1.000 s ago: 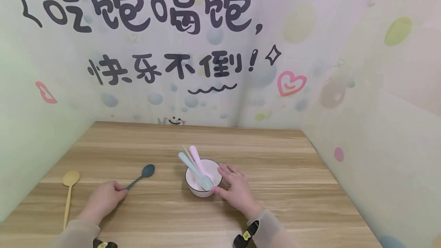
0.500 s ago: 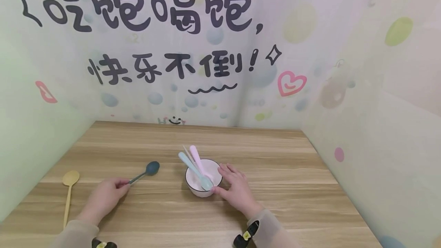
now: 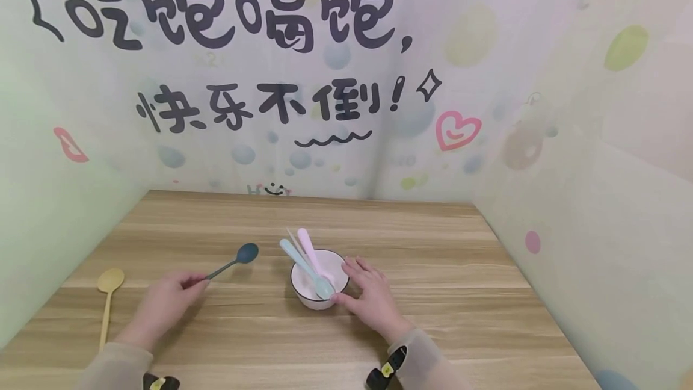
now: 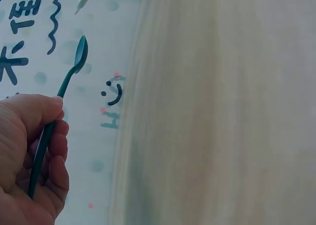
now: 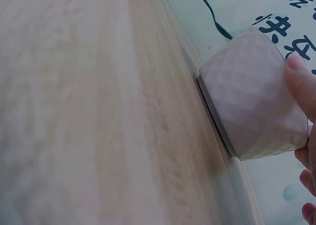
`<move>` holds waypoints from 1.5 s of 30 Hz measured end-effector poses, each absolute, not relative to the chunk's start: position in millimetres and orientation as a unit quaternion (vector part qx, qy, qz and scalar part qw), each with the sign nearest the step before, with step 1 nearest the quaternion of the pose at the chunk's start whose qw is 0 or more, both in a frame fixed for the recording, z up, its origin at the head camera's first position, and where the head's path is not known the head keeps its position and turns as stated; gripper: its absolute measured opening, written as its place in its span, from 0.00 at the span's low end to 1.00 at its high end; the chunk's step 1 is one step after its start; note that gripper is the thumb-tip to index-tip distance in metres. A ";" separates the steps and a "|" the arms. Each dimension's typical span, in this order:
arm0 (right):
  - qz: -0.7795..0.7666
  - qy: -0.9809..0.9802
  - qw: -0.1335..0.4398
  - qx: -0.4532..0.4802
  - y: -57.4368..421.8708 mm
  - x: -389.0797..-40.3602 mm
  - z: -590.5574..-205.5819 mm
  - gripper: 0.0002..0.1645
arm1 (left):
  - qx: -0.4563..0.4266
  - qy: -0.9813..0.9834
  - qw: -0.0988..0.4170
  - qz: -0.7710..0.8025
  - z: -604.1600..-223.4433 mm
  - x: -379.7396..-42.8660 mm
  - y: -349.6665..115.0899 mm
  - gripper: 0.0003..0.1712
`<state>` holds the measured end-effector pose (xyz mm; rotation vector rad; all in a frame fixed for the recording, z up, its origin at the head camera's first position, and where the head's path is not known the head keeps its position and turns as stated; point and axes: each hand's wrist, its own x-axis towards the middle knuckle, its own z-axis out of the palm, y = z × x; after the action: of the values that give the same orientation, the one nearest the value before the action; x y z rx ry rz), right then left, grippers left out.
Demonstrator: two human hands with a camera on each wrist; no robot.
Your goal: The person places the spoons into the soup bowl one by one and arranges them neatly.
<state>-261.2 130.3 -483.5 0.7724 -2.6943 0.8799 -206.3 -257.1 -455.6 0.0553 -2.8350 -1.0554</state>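
Note:
My left hand [image 3: 169, 306] pinches the handle of a dark teal spoon [image 3: 247, 253], holding it up with the spoon's head pointing right toward the bowl. In the left wrist view the thumb presses on the spoon handle [image 4: 43, 141] and the fingers curl beneath it. A small white bowl [image 3: 311, 304] with a dark rim stands mid-table; its faceted outer wall [image 5: 252, 96] fills part of the right wrist view. My right hand [image 3: 373, 300] grips the bowl's right side, thumb at the rim. A light blue spoon [image 3: 295, 254] and a pink-handled utensil [image 3: 307, 245] lean inside.
A thin pale stick-like piece [image 3: 293, 236] also pokes out of the bowl at the back. On the left, a yellow long-handled spoon [image 3: 110, 281] lies on the wooden table [image 3: 433, 245]. Printed walls [image 3: 346, 161] enclose the table's back and sides.
My left hand has lifted the teal spoon and carried it slightly right and away from me, nearer the bowl. My right hand and the bowl have stayed in place.

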 end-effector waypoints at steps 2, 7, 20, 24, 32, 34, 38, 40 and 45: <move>0.298 -0.911 0.104 0.264 130.2 -261.1 -483.5 0.47 | 0.015 -0.933 0.058 -0.355 -449.7 -205.6 -257.3 0.16; 0.295 -0.912 0.106 0.264 130.4 -261.3 -484.1 0.47 | -0.010 -0.933 0.073 -0.353 -437.9 -206.0 -257.4 0.14; 0.297 -0.913 0.100 0.262 130.5 -261.1 -483.4 0.47 | -0.078 -0.944 0.074 -0.313 -414.9 -213.2 -252.8 0.08; 0.300 -0.912 0.098 0.261 130.5 -261.7 -483.4 0.47 | -0.102 -0.946 0.070 -0.301 -410.6 -216.9 -249.4 0.07; 0.302 -0.909 0.105 0.267 130.8 -260.3 -483.1 0.47 | -0.129 -0.951 0.054 -0.274 -403.0 -224.1 -240.8 0.05; 0.303 -0.907 0.109 0.270 130.9 -260.4 -483.0 0.47 | -0.137 -0.953 0.050 -0.267 -401.6 -226.7 -237.3 0.05; 0.298 -0.910 0.108 0.268 130.9 -260.6 -482.8 0.47 | -0.157 -0.952 0.048 -0.259 -398.7 -231.8 -230.1 0.04; 0.297 -0.911 0.106 0.267 130.8 -260.4 -482.2 0.47 | -0.172 -0.950 0.051 -0.256 -397.4 -234.6 -227.0 0.04; 0.303 -0.908 0.107 0.268 130.3 -259.6 -481.3 0.46 | -0.213 -0.946 0.061 -0.236 -394.6 -240.9 -219.4 0.04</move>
<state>-259.6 130.3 -481.3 0.7883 -2.6749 0.8915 -240.9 -219.4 -394.6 -0.6451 -2.8621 -0.7133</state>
